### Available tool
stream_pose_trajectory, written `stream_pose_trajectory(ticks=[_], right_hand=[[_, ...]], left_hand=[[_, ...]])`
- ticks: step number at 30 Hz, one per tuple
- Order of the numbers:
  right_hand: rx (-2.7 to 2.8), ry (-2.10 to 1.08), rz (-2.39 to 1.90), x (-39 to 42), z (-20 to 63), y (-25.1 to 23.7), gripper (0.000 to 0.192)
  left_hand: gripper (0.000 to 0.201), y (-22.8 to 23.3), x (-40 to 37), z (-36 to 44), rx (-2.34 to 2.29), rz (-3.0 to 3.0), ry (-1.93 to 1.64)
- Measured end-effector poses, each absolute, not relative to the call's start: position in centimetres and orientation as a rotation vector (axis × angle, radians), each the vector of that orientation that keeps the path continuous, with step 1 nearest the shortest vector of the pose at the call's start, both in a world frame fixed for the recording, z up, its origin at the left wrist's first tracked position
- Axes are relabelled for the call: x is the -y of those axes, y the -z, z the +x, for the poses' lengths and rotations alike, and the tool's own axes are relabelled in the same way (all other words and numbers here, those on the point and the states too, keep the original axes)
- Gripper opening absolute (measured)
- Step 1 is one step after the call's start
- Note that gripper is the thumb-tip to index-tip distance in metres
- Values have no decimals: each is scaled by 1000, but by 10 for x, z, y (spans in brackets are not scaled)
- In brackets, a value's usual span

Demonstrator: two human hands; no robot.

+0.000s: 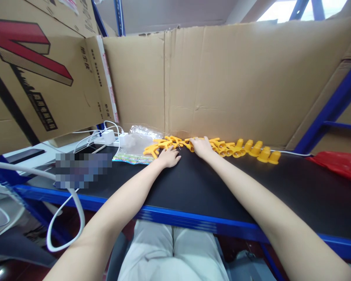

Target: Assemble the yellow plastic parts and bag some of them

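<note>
My left hand [169,157] lies palm down on the black tabletop, its fingers apart. Its fingertips are at the edge of a cluster of yellow branched plastic pieces [152,150]. My right hand [201,148] is curled over a yellow plastic piece [192,147], of which a cup-like end shows beside the fingers. Part of that piece is hidden under the hand. More yellow pieces with hollow round ends [236,150] lie just right of it. Farther right, several yellow cup-shaped pieces [263,155] stand in a row, wide rim down.
A clear plastic bag [136,144] lies left of the yellow pieces. White chargers [108,136] and cables sit behind it. A cardboard panel [236,86] rises along the back. A red plastic bag [339,164] is at the right end. The blue table edge [181,218] runs before my lap.
</note>
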State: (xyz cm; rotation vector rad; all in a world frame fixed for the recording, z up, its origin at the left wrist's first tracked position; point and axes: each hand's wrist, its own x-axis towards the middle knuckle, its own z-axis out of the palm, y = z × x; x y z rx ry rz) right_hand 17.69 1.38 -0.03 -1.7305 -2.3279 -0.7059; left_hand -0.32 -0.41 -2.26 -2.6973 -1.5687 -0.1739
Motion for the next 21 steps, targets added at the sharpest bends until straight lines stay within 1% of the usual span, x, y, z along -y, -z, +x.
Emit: stream_pose_trajectory(ticks=[7,10,15,21], right_hand=[[2320,234,-1741,-34,193,-9,32],[2262,53,-1691,-37,201,-10,37],[2259,-77,-1597,-40,206,-7,41],[2327,-267,-1638,-47,205,-5,46]], left_hand=[[44,23,3,-5,1580,-2672,217],[42,22,4,-5,1577,-2663,228],[40,18,8,-5,1625,-2622,231],[40,19,5,-7,1664,-2572,226]])
